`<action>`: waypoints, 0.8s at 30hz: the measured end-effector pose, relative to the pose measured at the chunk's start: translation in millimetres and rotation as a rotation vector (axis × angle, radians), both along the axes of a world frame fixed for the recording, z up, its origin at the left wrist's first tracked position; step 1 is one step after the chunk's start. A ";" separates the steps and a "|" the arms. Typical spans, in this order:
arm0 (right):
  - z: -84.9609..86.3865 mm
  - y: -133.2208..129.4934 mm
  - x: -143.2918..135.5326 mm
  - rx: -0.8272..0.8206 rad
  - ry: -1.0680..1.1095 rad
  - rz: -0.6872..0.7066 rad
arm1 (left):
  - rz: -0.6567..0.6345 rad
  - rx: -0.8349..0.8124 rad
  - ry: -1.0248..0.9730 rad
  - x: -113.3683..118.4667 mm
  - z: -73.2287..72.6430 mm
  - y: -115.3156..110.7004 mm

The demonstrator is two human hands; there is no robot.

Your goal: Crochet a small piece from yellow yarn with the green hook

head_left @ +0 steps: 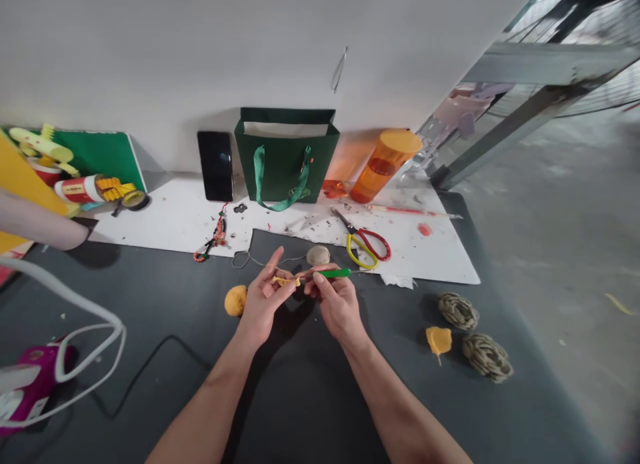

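The left hand (261,305) pinches a small yellow piece (286,281) between thumb and fingers, its index finger raised. The right hand (341,303) grips a green tool (336,273), whose tip end points toward the yellow piece; whether the two touch is too small to tell. Both hands are above the dark table (305,417), near the middle, with a yellow ball (236,301) just beside the left hand and a pale ball (319,255) beyond the fingers.

Most of the printing stands toward the back and left. A red cup (83,189) lies on its side, its pale band bearing marks too small to read. The magenta device (31,384) at the left edge carries blurred white patches. On the green bag (287,164) is a tiny red mark by one handle, also illegible. Left of the bag, the phone (216,167) leans upright with a dark screen; right of it an orange jar (385,167) tilts. Scissors (369,246) lie partly on the white sheet (160,214). To the right, a yellow leaf (439,341) rests near two grey-green bundles (488,357).
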State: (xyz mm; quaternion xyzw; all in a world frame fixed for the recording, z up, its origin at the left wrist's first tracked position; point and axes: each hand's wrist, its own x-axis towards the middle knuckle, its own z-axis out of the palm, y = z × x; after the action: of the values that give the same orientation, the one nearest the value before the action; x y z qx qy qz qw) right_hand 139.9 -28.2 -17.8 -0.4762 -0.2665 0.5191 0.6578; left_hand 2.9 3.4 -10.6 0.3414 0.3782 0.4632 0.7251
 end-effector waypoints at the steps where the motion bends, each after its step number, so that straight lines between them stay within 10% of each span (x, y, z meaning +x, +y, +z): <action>1: 0.0 -0.1 0.5 -0.003 -0.003 0.003 | -0.005 -0.001 0.003 -0.2 0.0 -0.1; 24: -3.9 -0.3 7.5 0.054 -0.116 0.048 | -0.004 0.001 0.040 -3.4 2.2 2.7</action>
State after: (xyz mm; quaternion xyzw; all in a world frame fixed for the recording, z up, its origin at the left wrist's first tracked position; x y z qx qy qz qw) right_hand 147.5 -28.5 -21.6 -0.4811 -0.3293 0.4988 0.6413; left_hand -0.5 6.1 -8.4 0.3518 0.3918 0.4548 0.7182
